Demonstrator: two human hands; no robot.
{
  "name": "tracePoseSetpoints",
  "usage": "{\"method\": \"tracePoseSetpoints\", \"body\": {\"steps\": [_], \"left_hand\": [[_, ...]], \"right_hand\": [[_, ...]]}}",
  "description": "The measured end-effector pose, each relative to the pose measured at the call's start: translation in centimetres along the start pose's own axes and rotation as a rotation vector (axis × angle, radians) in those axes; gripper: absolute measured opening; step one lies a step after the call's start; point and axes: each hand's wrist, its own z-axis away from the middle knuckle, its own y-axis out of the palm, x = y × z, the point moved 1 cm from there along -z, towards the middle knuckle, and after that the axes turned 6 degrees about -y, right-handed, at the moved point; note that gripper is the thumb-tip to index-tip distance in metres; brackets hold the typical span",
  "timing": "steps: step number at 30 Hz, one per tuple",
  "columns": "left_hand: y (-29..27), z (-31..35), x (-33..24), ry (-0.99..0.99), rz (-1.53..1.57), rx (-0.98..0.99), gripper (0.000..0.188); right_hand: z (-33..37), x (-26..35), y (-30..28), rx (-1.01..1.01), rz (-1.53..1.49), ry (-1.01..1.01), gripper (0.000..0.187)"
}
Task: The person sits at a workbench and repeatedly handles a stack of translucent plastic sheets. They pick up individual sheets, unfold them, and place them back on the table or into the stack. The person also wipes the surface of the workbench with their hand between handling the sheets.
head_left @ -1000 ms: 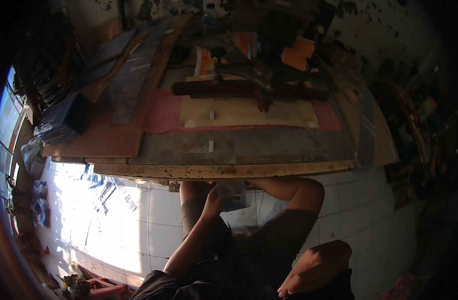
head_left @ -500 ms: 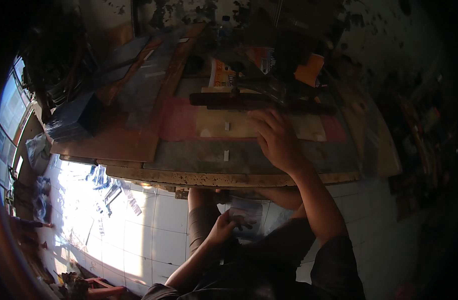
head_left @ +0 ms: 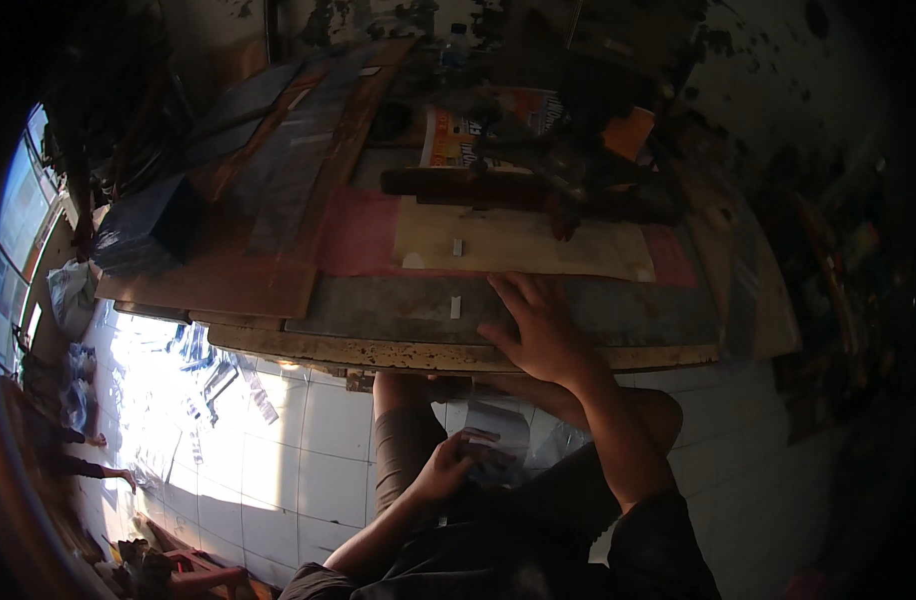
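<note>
My right hand [head_left: 540,328] is over the front part of the worktable [head_left: 378,305], fingers apart and holding nothing. Just beyond its fingertips lies a long yellowish strip [head_left: 518,240] on a pink sheet [head_left: 353,235]. A small pale tag [head_left: 458,247] rests on the strip, and a second pale tag [head_left: 455,307] is on the grey surface nearer me. Across the strip's far edge runs a dark bar [head_left: 438,185]. Down at my lap, my left hand [head_left: 443,470] has its fingers curled at the edge of a pale, sheet-like bundle [head_left: 500,428]; its exact kind is unclear.
A dark blue box [head_left: 153,225] and brown boards [head_left: 268,275] are on the table's left side. Orange printed sheets [head_left: 443,135] and a bottle [head_left: 456,50] are at the back. Another person's limbs [head_left: 113,472] show at far left, near strips [head_left: 218,375] scattered on the floor.
My right hand has come back toward me from the dark bar to the table's front part, its fingers spreading. The left hand's fingers have drawn in at the bundle's edge.
</note>
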Motion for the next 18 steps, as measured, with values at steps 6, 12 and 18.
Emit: {"method": "tracePoseSetpoints", "body": {"steps": [6, 12, 18], "left_hand": [[0.5, 0.5, -1.2, -0.002, 0.057, 0.032, 0.036], [0.0, 0.1, -0.7, 0.083, -0.079, 0.029, 0.032], [0.1, 0.8, -1.5, 0.034, 0.061, -0.011, 0.032]], "right_hand": [[-0.1, -1.3, 1.5, -0.046, -0.026, -0.014, 0.060], [-1.5, -3.4, 3.0, -0.093, 0.159, -0.031, 0.058], [-3.2, -3.8, 3.8, -0.057, 0.144, 0.075, 0.061]]}}
